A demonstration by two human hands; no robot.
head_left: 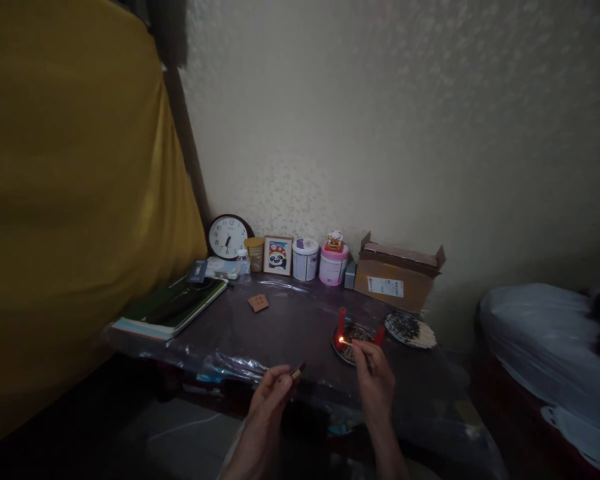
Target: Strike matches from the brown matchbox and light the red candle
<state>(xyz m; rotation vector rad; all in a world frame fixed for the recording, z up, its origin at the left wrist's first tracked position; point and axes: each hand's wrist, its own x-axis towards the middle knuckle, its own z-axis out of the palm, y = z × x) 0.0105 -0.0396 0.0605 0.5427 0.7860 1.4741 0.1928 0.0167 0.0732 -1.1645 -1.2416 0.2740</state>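
My right hand pinches a burning match, its glowing flame pointing left. The flame is close to a red candle that stands upright on a dark round plate. Part of a second red candle shows at the plate's right side, beside my fingers. Small dark and pale bits lie on the plate. My left hand is closed on a small matchbox, held at the table's front edge. I cannot see whether either candle's wick burns.
Matchsticks with dark heads fill another plate at right. A cardboard box, tins, a framed panda picture and a clock line the wall. A brown square piece and books lie left on the plastic-covered table.
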